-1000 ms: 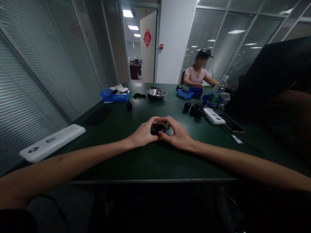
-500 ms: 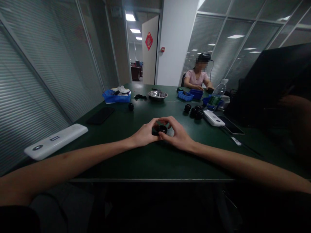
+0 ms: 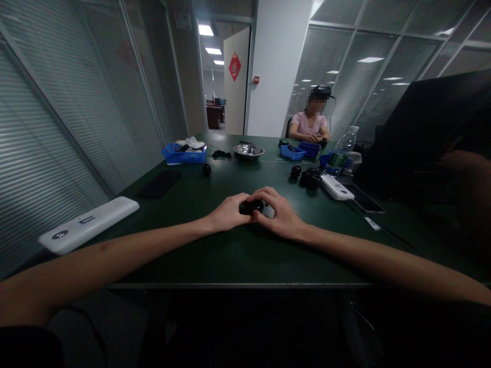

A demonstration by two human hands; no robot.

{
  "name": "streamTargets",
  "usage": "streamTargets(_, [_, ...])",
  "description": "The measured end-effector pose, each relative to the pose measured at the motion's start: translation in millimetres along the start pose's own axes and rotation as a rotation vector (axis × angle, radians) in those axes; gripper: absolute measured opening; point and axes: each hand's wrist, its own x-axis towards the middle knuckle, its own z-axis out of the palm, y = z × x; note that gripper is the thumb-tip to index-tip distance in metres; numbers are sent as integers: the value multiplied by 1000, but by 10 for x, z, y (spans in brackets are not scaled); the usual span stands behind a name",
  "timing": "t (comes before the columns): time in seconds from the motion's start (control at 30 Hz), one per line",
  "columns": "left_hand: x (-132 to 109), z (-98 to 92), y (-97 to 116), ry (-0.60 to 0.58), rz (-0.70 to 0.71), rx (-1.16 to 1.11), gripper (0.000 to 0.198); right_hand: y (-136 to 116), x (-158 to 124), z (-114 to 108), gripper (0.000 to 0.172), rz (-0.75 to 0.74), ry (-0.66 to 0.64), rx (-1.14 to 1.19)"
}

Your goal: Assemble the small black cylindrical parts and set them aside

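In the middle of the head view, both of my hands curl around a black round part [image 3: 256,206], low over the green table [image 3: 238,255]. My left hand [image 3: 229,211] grips its left side, fingers bent over the far side and thumb in front. On the right, my right hand [image 3: 282,213] has its thumb and fingertips closed on the same part. The fingers cover much of it, so its exact kind is unclear. Several black ribbed round parts [image 3: 311,179] stand in a group farther right, and a single one [image 3: 207,169] stands to the left.
A white oblong device [image 3: 90,225] and a dark phone-like slab [image 3: 159,183] lie left. Toward the back are a blue basket [image 3: 184,156], a metal bowl [image 3: 249,152] and small blue trays [image 3: 292,153]. A power bank [image 3: 337,187], phone [image 3: 364,198] and bottle [image 3: 342,151] are right. Another person [image 3: 310,125] sits opposite.
The black part has turned in my hands, so its round opening shows less. My right fingers and thumb have shifted slightly around it. The other person's hands have come together.
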Motion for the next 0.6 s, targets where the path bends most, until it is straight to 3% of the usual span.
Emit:
streamTargets(0.2, [18,11,-20,0,6,16,41,22,-14,7,24,37,43,-19])
streamTargets(0.6, [11,7,-8,-11,5,9,38,-54,-5,-53,23,-91,-38,-156])
